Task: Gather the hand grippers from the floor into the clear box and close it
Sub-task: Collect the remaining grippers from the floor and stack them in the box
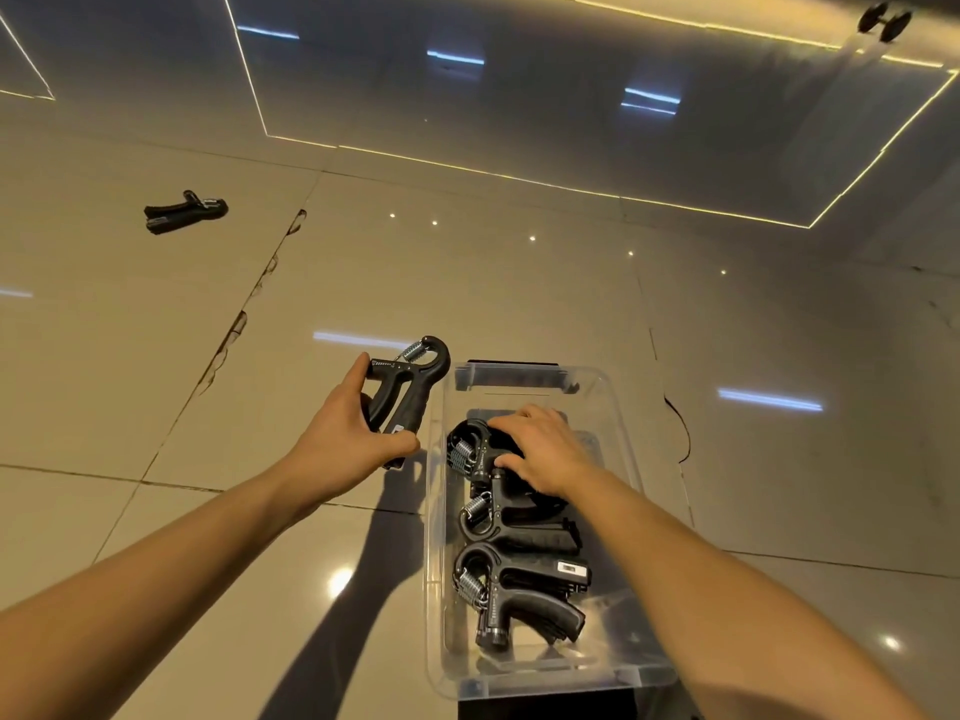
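Step in hand: You are midway through gathering. The box is being loaded and has not been closed.

Left hand: Your left hand [353, 439] is clenched round the handles of a black plastic hand gripper with a coiled steel spring [408, 389]. You hold it in the air just left of the box, spring end pointing away from you.

Right hand: Your right hand [545, 449] is down inside the clear plastic storage box [434, 537]. Its fingers curve over the far black gripper [475, 452] and the thumb lies against its handle. It looks like a grasp, as if you are settling that gripper into place.

Box contents: A middle black gripper [498, 522] and a near black gripper [519, 600] lie on their sides in a row behind your right hand. More may be stacked beneath them, but I cannot count them.

Left to collect: One stray black gripper [184, 210] lies on the glossy beige tiled floor [156, 356], well away to your far left.

Lid: It is not plainly in view. A dark shape under the near end of the box cannot be identified.

Next move: Let go with your right hand and lift it clear. Then carry the left hand's gripper over the rim and lay it on its side, where the row still leaves room. After that you will probably have to shift your body to reach the stray one.

Also there: A small black dumbbell [883, 20] sits at the far right.
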Demonstrator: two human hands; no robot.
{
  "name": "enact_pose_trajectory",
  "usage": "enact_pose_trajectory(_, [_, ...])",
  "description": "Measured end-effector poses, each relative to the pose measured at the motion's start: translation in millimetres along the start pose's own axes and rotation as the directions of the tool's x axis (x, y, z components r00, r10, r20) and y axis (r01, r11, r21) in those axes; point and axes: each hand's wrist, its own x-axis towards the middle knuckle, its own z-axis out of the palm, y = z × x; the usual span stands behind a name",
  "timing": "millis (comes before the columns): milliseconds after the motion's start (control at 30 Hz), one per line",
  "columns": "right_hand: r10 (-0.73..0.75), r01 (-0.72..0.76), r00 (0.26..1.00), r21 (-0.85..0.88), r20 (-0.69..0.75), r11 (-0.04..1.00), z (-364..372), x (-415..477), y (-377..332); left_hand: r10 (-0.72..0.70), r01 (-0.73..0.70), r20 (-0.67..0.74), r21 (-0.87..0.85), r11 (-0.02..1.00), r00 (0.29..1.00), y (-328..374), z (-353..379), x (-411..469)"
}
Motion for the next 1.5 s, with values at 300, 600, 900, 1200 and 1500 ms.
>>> enact_pose_trajectory(300, [0.065,-0.063,0.998,0.099,-0.024,0.993,-5.5,-0.2,-9.2,-0.004,0.004,0.006,-0.017,1.000,1.000,-0.7,-1.0,-4.4])
enact_pose_trajectory(600, [0.286,-0.013,0.957,0.976,-0.051,0.218,-79.7,-7.4,-99.7,0.048,-0.041,-0.117,0.063,0.997,0.992,-2.5,16.1,-1.1])
enact_pose_trajectory(900, [0.212,0.085,0.965,0.949,-0.154,0.304,-110.1,-1.8,-94.2,0.130,-0.080,-0.317,0.165,0.983,0.939,17.7,-3.7,-6.7])
enact_pose_trajectory(1200, [-0.096,0.098,0.994,0.812,-0.051,0.575,-121.9,-5.2,-90.8,-0.078,0.060,-0.073,-0.222,0.973,0.994,35.6,-31.3,11.6])
enact_pose_trajectory(1500, [-0.157,0.160,0.986,0.491,-0.049,0.856,-102.5,-9.5,-82.0,-0.329,0.204,-0.169,-0.506,0.838,0.929,12.7,-18.3,21.5])
